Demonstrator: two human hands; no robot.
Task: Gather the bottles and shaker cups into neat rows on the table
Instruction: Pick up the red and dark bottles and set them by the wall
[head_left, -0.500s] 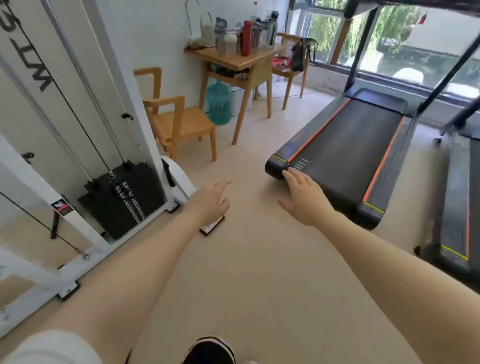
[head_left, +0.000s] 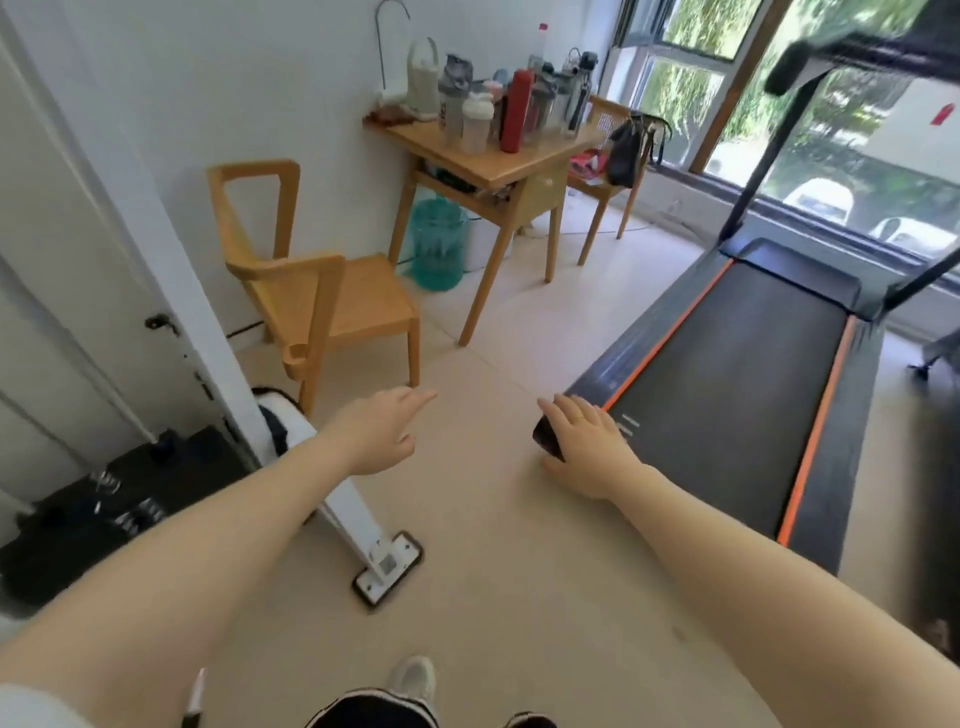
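The person has walked closer, so the worktop (head_left: 498, 171) looks bigger now. The bottles and shaker cups (head_left: 511, 104) stand crowded on it, far from reach. The left hand (head_left: 382, 434) and right hand (head_left: 582, 447) hold nothing, fingers open.

No lettering can be read anywhere; the marks on the treadmill (head_left: 727, 395) are too blurred.
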